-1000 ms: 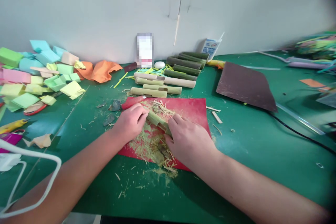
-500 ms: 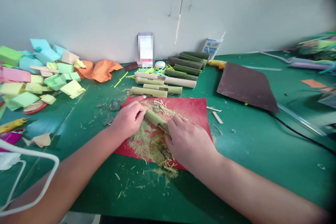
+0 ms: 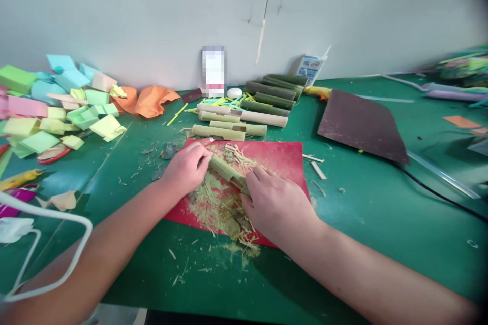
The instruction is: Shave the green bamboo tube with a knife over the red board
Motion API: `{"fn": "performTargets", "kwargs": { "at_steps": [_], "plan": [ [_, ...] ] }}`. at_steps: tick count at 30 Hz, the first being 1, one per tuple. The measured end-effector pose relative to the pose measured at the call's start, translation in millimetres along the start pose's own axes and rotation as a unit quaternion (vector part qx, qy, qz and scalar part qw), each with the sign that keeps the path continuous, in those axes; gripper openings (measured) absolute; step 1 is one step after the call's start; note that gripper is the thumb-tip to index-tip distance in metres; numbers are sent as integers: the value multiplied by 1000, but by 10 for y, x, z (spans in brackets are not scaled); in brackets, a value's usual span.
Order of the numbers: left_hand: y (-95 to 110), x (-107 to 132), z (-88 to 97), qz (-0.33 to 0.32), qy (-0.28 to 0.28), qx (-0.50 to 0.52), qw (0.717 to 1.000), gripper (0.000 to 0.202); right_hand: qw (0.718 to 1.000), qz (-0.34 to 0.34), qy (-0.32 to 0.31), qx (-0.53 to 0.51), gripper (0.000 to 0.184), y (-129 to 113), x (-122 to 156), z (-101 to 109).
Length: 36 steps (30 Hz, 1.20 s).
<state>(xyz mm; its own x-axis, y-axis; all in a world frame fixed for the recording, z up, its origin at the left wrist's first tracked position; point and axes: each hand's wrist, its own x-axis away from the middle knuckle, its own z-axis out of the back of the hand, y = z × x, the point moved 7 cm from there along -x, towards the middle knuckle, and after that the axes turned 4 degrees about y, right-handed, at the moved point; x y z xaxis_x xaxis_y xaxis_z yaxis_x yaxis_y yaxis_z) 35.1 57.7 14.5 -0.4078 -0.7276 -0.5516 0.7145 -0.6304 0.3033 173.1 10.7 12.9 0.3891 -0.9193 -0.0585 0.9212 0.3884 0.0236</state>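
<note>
A short pale green bamboo piece (image 3: 227,171) lies slanted on a red cutting mat (image 3: 282,160), amid a heap of fibrous shavings (image 3: 215,205). My left hand (image 3: 186,167) is closed around the piece's upper left end; a small metal tip shows by its fingers. My right hand (image 3: 276,205) is closed over the lower right end, pressing it down on the mat. What else either hand holds is hidden by the fingers.
More bamboo sections, pale (image 3: 240,121) and dark green (image 3: 272,94), lie behind the mat. Coloured foam blocks (image 3: 57,109) and orange paper (image 3: 150,101) sit at the left. A brown sandpaper sheet (image 3: 360,124), a black cable (image 3: 438,193) and a white cord (image 3: 46,244) are nearby.
Both hands keep their grip on the bamboo piece. My left hand has shifted slightly up and left along it; the view has drifted a little.
</note>
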Motion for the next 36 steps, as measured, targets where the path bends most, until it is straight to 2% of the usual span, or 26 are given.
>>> {"fn": "performTargets", "kwargs": {
  "at_steps": [7,10,14,17,21,25,28,32,36],
  "plan": [
    [39,19,27,0,1,15,1000,13,1000,2,2,2,14,1,-9,13],
    [50,19,-2,0,-16,21,1000,13,1000,3,6,1,13,3,-12,16],
    [18,5,27,0,13,13,1000,13,1000,1,14,10,11,10,-7,19],
    [17,11,-2,-4,-7,27,1000,12,1000,7,14,12,11,5,0,13],
    [11,14,26,1,14,12,1000,12,1000,8,19,18,11,8,-4,11],
    [57,8,-19,-9,-10,28,1000,12,1000,15,15,12,10,-1,-14,14],
    [99,5,9,-11,13,16,1000,13,1000,7,15,15,11,9,-18,23],
    [166,35,-45,-24,-26,33,999,11,1000,11,16,7,11,4,-12,17],
    [136,46,5,-8,13,24,1000,11,1000,6,18,11,12,13,-4,10]
  ]
}}
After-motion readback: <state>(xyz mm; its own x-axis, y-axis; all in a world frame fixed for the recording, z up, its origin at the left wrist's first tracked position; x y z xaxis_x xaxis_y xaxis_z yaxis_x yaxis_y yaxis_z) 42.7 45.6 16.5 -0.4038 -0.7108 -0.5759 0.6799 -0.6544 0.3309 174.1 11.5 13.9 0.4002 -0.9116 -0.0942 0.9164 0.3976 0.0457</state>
